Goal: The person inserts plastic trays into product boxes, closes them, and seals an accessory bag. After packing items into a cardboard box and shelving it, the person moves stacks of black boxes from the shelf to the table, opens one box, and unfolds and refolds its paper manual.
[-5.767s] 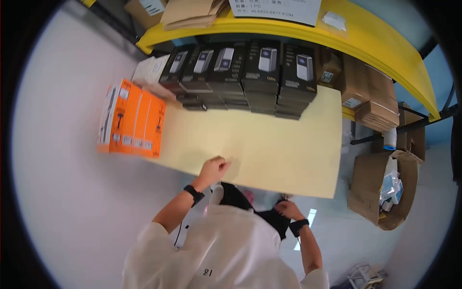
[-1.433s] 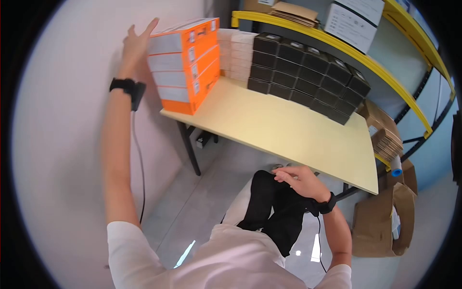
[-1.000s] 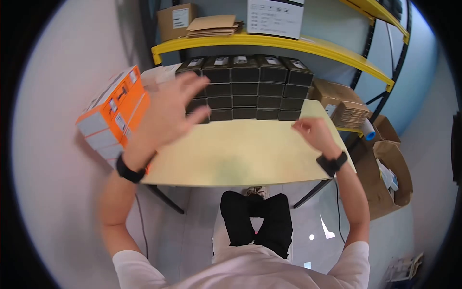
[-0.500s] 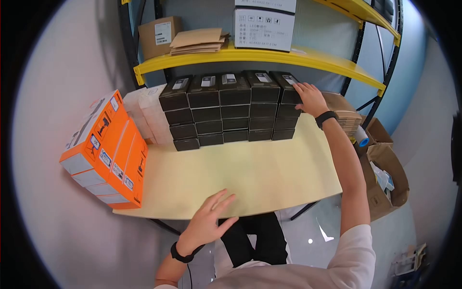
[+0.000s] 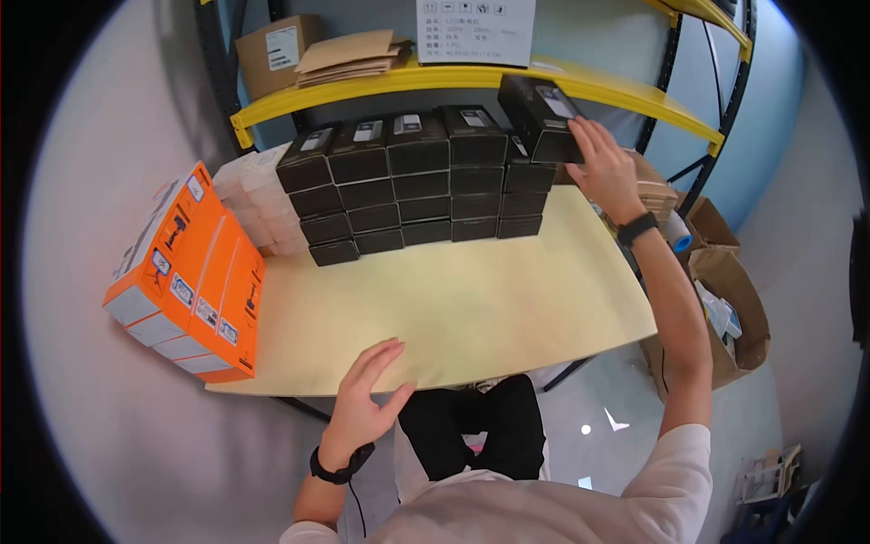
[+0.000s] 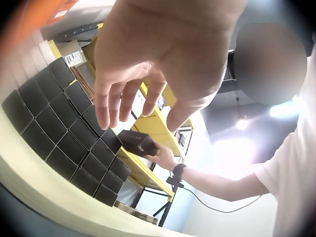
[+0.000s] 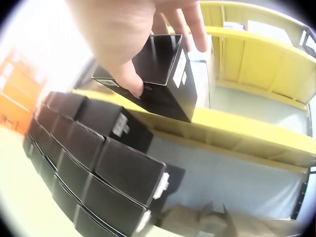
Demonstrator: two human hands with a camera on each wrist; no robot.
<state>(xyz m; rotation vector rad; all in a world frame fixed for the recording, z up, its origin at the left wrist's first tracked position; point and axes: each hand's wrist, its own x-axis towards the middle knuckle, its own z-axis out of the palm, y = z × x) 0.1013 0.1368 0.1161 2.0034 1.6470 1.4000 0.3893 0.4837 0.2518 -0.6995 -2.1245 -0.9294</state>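
My right hand grips a black box by its near end, thumb on one face and fingers over the other. The box, with a picture on its top, is lifted and tilted above the right-hand column of a stack of black boxes. In the right wrist view, a gap shows between the held box and the stack. Over the near edge of the pale yellow table, my left hand hovers with fingers extended and thumb apart, holding nothing.
Orange-and-white boxes are piled at the table's left end, beside white boxes. Behind the stack runs a yellow shelf with a white carton on it. Folded cardboard and an open carton stand to the right.
My right hand went from my lap to the stack's top right box and raised it. My left hand came from beside the orange boxes to the table's near edge.
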